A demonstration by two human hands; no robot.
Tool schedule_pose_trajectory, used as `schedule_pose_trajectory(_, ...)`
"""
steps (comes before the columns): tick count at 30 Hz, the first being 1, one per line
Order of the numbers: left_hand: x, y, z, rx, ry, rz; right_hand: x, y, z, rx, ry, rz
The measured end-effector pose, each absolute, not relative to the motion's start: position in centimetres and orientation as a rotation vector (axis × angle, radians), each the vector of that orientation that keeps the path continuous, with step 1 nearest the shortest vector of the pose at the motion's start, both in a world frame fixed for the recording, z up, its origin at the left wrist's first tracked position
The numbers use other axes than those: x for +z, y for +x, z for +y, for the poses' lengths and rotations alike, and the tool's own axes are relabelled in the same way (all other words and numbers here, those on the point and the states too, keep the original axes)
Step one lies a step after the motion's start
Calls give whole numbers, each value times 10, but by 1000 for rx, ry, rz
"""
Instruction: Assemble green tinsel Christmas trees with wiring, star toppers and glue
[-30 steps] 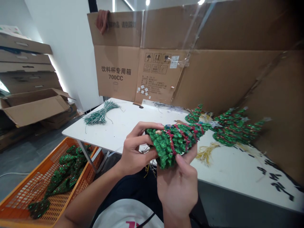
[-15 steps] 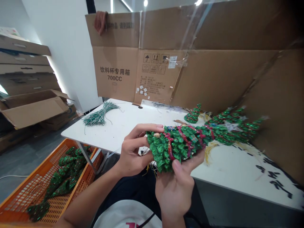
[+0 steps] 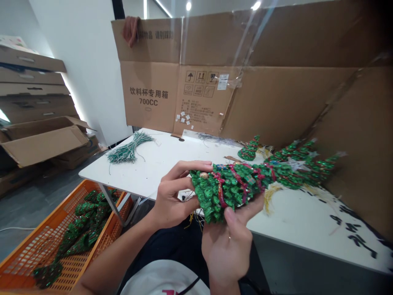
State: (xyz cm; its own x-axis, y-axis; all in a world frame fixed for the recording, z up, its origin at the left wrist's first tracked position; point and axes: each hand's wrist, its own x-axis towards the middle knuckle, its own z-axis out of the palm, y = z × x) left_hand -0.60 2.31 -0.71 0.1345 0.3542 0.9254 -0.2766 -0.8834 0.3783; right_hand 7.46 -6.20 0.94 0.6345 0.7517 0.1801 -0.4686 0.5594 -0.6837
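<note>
A green glittery Christmas tree ornament [image 3: 229, 186] with red garlands, small gifts and a gold ball lies on its side in both hands, above the table's front edge. Its wide base faces left and its star-topped tip points right. My left hand [image 3: 176, 194] grips the base rim, thumb below and fingers on top, partly inside the base. From underneath, my right hand [image 3: 229, 246] is wrapped around the tree's middle, its thumb on the near side. Behind the tip, several similar trees [image 3: 319, 166] lie on the table, and a smaller tree [image 3: 249, 148] stands upright.
A bundle of green wires [image 3: 130, 148] lies on the white table [image 3: 104, 174]. Black strips [image 3: 353, 227] and yellow threads [image 3: 270, 198] are at the right. An orange crate [image 3: 18, 262] holds several green trees at lower left. A cardboard wall [image 3: 150, 73] stands behind.
Almost nothing differs. My right hand and the tree have shifted very slightly, with both hands keeping their hold.
</note>
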Motion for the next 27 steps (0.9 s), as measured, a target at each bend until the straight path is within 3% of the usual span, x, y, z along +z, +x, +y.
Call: schedule_pose_trajectory(27, 3, -9, 7, 1830, 2275, 484, 9, 106, -49, 1358, -600, -166)
